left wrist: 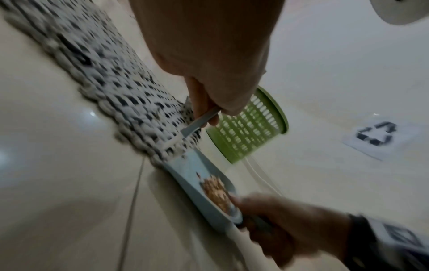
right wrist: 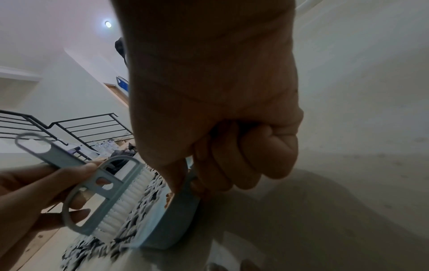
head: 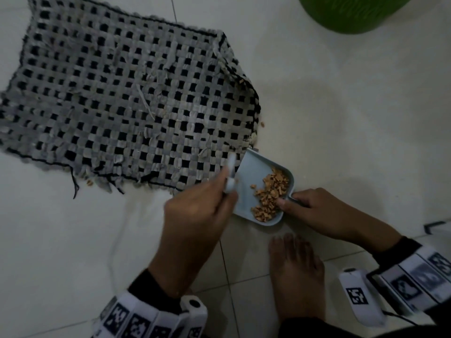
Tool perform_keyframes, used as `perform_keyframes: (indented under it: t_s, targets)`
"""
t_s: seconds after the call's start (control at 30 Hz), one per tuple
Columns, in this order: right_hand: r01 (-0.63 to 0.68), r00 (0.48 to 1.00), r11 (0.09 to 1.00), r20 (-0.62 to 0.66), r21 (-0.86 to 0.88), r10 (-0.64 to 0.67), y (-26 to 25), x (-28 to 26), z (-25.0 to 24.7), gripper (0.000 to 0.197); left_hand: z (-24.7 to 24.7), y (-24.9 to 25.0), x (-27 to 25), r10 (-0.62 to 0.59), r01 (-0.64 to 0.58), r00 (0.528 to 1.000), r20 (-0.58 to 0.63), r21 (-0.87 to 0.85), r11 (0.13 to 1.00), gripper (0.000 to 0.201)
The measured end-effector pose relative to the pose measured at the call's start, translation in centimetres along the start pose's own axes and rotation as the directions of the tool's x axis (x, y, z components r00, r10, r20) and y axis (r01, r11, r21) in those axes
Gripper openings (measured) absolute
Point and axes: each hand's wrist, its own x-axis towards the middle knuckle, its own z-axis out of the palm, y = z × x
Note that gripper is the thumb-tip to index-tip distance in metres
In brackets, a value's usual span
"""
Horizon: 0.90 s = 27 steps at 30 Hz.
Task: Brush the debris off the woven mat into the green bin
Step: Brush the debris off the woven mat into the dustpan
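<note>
A grey and black woven mat (head: 122, 98) lies on the white tiled floor. At its near right corner sits a pale blue dustpan (head: 253, 176) holding a pile of tan debris (head: 269, 193). My right hand (head: 314, 211) grips the dustpan's handle, thumb by the pan's rim. My left hand (head: 197, 211) grips a pale blue brush (right wrist: 111, 194) with white bristles, held over the mat's edge beside the pan. The green bin (head: 351, 13) stands at the far right, slotted walls visible in the left wrist view (left wrist: 248, 126). A few crumbs (head: 262, 124) lie on the floor by the mat's edge.
My bare foot (head: 297, 272) rests on the tiles just below the dustpan. A paper with a recycling symbol (left wrist: 376, 135) lies on the floor to the right. A black railing (right wrist: 69, 128) stands behind. Bare tile stretches between the pan and the bin.
</note>
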Motion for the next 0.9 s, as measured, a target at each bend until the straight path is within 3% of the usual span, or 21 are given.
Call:
perform_keyframes:
  t_s: [0.13, 0.4, 0.53, 0.6, 0.7, 0.8, 0.9]
  targets:
    - [0.011, 1.000, 1.000, -0.016, 0.009, -0.011, 0.0, 0.1, 0.2, 0.056, -1.1, -2.4, 1.3, -0.053, 0.065, 0.995, -0.085, 0.142, 0.988, 0.030]
    - [0.033, 0.999, 0.999, -0.017, -0.023, -0.033, 0.1, 0.2, 0.2, 0.049, 3.0, 2.1, -0.6, 0.135, -0.127, 0.984, 0.118, -0.075, 0.989, 0.040]
    - [0.050, 0.999, 0.999, -0.022, 0.012, -0.050, 0.8, -0.1, -0.3, 0.048, 1.3, 1.1, -0.3, 0.100, -0.101, 0.995, -0.014, -0.097, 0.990, 0.029]
    - [0.064, 0.997, 0.998, -0.042, 0.022, -0.063, 1.7, -0.3, -0.6, 0.062, 0.2, 0.4, 0.3, 0.017, -0.028, 0.992, -0.127, -0.084, 0.996, 0.021]
    - [0.045, 0.996, 0.997, -0.079, 0.056, -0.040, 2.2, -0.9, -1.1, 0.052, -0.3, -0.5, 0.8, -0.127, 0.090, 0.970, -0.208, -0.177, 0.980, 0.013]
    - [0.039, 0.996, 0.997, -0.081, 0.069, -0.033, 2.3, -1.2, -1.0, 0.049, 0.7, -0.4, 0.8, -0.131, 0.099, 0.975, -0.180, -0.179, 0.979, 0.016]
    - [0.052, 0.995, 0.997, -0.084, 0.057, -0.047, 2.3, -1.2, -0.6, 0.052, 2.3, 1.1, 0.7, 0.010, -0.014, 1.000, -0.028, -0.150, 0.989, 0.025]
